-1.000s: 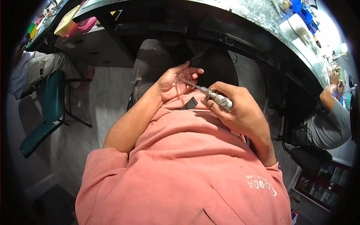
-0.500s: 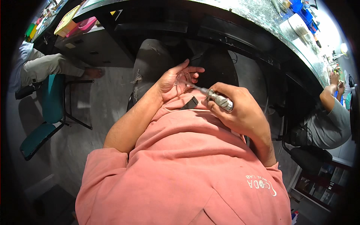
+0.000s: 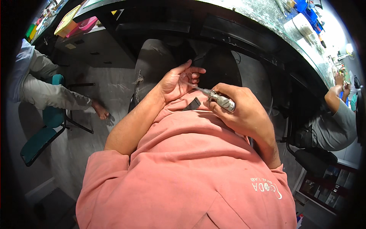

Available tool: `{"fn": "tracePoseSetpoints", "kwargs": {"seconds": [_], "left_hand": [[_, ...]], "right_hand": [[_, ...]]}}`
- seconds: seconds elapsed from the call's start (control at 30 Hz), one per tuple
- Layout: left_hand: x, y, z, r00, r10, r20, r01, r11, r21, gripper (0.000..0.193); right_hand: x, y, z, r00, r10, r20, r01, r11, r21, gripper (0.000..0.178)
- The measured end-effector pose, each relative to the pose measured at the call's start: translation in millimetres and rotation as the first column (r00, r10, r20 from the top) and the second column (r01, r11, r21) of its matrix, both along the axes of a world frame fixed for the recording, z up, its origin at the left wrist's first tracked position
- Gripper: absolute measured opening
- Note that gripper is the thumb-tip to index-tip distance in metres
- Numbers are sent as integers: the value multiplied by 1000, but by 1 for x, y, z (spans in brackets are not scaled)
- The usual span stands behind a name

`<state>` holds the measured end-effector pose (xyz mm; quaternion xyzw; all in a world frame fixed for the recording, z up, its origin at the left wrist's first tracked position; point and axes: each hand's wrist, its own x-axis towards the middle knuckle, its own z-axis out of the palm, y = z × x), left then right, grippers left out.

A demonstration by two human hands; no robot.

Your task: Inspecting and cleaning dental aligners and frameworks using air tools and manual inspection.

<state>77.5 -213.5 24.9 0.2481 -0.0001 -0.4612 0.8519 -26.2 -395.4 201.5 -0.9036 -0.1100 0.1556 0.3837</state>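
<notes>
In my left hand (image 3: 172,86), palm up with curled fingers, lies a clear horseshoe-shaped dental tray (image 3: 183,78). It is thin and see-through, and part of its outline blends into the palm. My right hand (image 3: 249,110) grips a silver rotary handpiece (image 3: 224,102) like a pen. The handpiece's thin tip points left into the left palm, at or very close to the clear tray; whether it touches I cannot tell. Below the hands, a dark flat strip (image 3: 193,104) lies against my pink shirt (image 3: 183,152).
A dark-edged workbench (image 3: 244,45) with a dusty glass top curves across the front. On it stand a white round container (image 3: 301,24) and blue bins (image 3: 310,15). At left a person (image 3: 45,80) walks by a green chair (image 3: 53,103); another person (image 3: 329,122) sits at right.
The handpiece and both hands have shifted only slightly, the tool still meeting the left palm. At left, the other person has stepped nearer, a bare foot now further out on the floor.
</notes>
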Motion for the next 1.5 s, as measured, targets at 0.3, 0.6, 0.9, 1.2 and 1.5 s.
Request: {"fn": "tracePoseSetpoints", "kwargs": {"seconds": [0.3, 0.6, 0.9, 1.2, 1.5], "left_hand": [[-1, 1, 1, 1000, -4, -23, 3, 1000, -26, 42], [-5, -4, 10, 998, 58, -20, -56, 995, 85, 42], [-5, -4, -5, 993, 89, 74, -98, 986, 136, 27], [-4, -3, -4, 1000, 11, -10, -11, 1000, -5, 35], [-6, -6, -3, 999, 31, 20, -30, 999, -19, 31]], "right_hand": [[0, 2, -2, 999, -49, 9, 49, 998, 35, 22], [-2, 2, 0, 992, -84, 95, 79, 995, 52, 17], [-9, 5, 7, 995, -84, 62, 84, 996, -7, 16], [-8, 4, 6, 995, -68, 68, 76, 990, -117, 19], [-12, 1, 3, 989, -94, 110, 102, 993, -62, 23]]}}
